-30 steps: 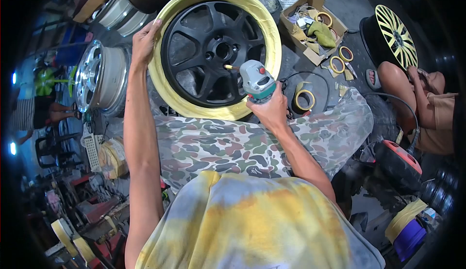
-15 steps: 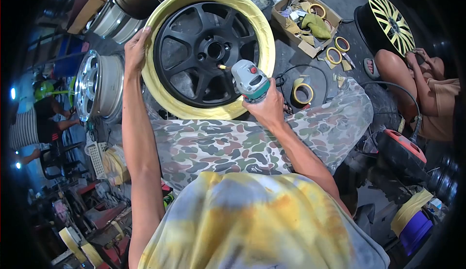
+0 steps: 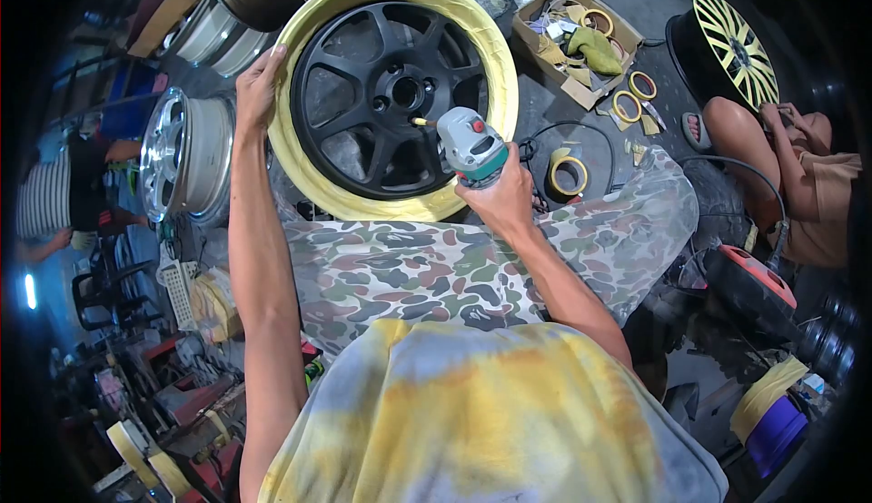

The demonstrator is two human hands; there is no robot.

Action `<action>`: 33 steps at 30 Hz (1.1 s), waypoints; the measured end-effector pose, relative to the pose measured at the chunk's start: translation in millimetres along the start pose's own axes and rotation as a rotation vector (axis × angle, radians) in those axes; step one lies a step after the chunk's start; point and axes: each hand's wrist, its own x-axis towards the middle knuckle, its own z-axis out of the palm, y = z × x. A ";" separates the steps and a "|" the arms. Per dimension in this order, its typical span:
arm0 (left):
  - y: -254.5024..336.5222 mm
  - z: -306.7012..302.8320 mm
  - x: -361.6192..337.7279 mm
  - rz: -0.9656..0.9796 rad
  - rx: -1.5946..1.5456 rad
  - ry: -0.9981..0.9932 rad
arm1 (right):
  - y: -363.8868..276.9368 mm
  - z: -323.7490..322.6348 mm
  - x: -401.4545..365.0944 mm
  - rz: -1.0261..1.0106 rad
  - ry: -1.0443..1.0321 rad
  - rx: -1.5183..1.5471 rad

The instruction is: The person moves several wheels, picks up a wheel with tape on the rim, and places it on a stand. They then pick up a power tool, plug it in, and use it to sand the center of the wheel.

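A black multi-spoke wheel [image 3: 363, 67] stands upright in front of me, its rim wrapped in yellow masking tape [image 3: 490, 58]. My left hand [image 3: 257, 87] grips the taped rim at its left edge. My right hand [image 3: 498, 199] is closed around a grey and green power tool [image 3: 470, 146] with a red button. The tool's yellow tip touches a spoke near the hub. My knees in camouflage trousers [image 3: 436, 262] sit just below the wheel.
A chrome wheel [image 3: 186, 153] stands to the left, more rims behind it. A cardboard box [image 3: 568, 26] of tape scraps and loose tape rolls [image 3: 569, 174] lie to the right. Another person [image 3: 799, 185] sits at the right beside a yellow-spoked wheel [image 3: 736, 44].
The view has shifted slightly. Both hands keep their grips, and the tool tip stays on the spoke near the hub.
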 end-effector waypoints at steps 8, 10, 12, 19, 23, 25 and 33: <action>-0.2 2.8 -0.3 0.017 -0.015 -0.001 | -0.5 -2.1 8.4 0.023 -0.028 -0.009; -1.3 2.7 0.6 0.023 -0.013 -0.005 | -2.9 -3.8 7.9 0.041 -0.020 0.005; -1.5 0.7 0.7 0.029 -0.010 -0.007 | -2.5 -3.7 6.8 0.057 -0.014 0.020; -6.2 -0.7 5.4 0.003 -0.011 -0.003 | -3.5 -4.9 5.2 0.040 -0.005 0.006; -5.6 -0.2 3.5 0.010 -0.020 -0.004 | 1.4 -3.2 8.0 0.032 -0.018 0.002; -4.7 1.0 3.4 0.020 -0.013 -0.008 | -0.7 -2.0 9.4 0.031 -0.031 0.003; -7.1 2.6 -0.3 0.056 -0.008 -0.033 | 1.7 4.5 11.6 0.011 -0.075 -0.084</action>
